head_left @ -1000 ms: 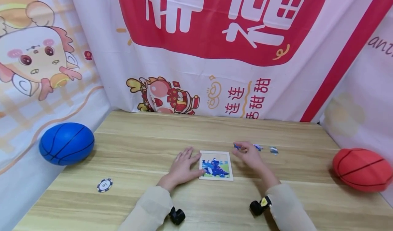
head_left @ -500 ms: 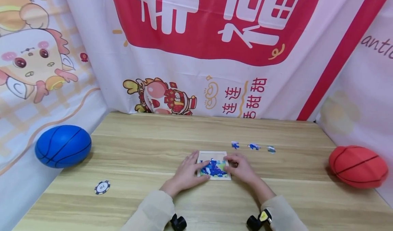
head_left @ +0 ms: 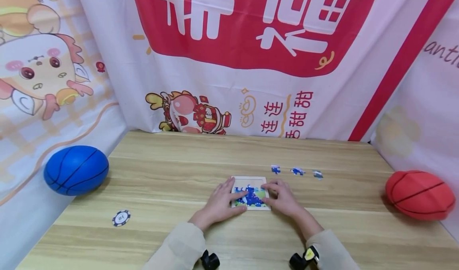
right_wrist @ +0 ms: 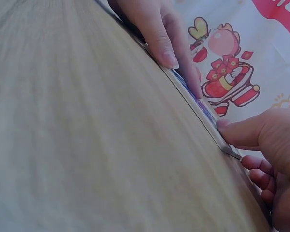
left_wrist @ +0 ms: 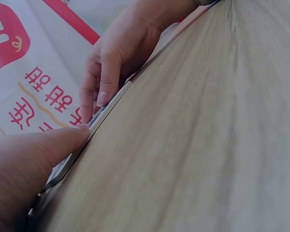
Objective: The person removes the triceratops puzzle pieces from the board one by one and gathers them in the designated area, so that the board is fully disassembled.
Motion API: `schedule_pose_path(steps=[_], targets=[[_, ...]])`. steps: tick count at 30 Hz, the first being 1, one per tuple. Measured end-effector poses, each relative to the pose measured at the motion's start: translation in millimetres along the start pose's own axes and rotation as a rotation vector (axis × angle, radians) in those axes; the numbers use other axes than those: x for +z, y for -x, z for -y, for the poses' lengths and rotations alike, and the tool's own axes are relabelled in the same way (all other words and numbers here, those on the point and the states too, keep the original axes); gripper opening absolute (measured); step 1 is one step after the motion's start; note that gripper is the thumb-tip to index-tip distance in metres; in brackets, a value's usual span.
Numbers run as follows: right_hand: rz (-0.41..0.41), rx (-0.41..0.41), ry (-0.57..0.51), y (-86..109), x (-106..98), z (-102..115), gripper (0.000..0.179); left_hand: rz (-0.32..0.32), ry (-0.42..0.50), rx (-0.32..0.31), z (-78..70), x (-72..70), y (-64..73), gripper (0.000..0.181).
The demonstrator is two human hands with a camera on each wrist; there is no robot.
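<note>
A small jigsaw puzzle in a white frame (head_left: 250,178) lies on the wooden table, its lower part filled with blue and green pieces. My left hand (head_left: 222,203) rests along its left side, with forefinger and thumb reaching over the pieces. At the right edge, my right hand (head_left: 283,197) touches the puzzle with thumb and forefinger, spread apart. In the right wrist view its thumb (right_wrist: 239,130) lies on the puzzle, while the other fingers (right_wrist: 261,176) bend beside the frame's corner. Behind are three loose puzzle pieces (head_left: 275,169).
A blue ball (head_left: 76,170) sits at the table's left side and a red ball (head_left: 419,195) at the right. Front left lies a round chip (head_left: 121,218). Printed cloth (head_left: 201,70) hangs along the back of the table.
My right hand has moved from the nearest loose piece down to the puzzle's right edge; that piece still lies there. My left hand has shifted right, farther over the puzzle.
</note>
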State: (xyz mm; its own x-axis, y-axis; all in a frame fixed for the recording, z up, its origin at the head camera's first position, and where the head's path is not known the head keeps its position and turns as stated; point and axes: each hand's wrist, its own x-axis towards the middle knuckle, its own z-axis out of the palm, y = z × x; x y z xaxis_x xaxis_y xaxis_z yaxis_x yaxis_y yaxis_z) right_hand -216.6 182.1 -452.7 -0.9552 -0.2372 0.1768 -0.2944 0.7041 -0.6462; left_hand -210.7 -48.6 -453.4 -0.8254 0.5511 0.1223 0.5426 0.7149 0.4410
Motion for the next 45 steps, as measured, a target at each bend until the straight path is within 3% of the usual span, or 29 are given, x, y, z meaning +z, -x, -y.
schedule_pose_path(steps=[14, 21, 26, 37, 45], targets=[[-0.053, 0.055, 0.007, -2.4, 6, 3, 0.027, -0.003, -0.003, -0.003, -0.9, 1.2, -1.5, 0.052], [-0.112, 0.048, -0.119, -2.3, 9, 4, 0.027, 0.005, -0.005, -0.009, -2.4, -0.2, -0.4, 0.052], [-0.075, 0.087, -0.205, -3.3, 9, 4, 0.028, 0.009, -0.001, -0.017, -2.7, -1.0, 0.4, 0.052], [-0.018, 0.153, -0.236, -5.5, 5, 3, 0.030, 0.009, 0.009, -0.014, -3.1, -2.3, 0.7, 0.052], [0.013, 0.254, -0.331, -5.4, -9, 4, 0.029, 0.007, 0.013, -0.023, -4.0, -2.1, 0.8, 0.052]])
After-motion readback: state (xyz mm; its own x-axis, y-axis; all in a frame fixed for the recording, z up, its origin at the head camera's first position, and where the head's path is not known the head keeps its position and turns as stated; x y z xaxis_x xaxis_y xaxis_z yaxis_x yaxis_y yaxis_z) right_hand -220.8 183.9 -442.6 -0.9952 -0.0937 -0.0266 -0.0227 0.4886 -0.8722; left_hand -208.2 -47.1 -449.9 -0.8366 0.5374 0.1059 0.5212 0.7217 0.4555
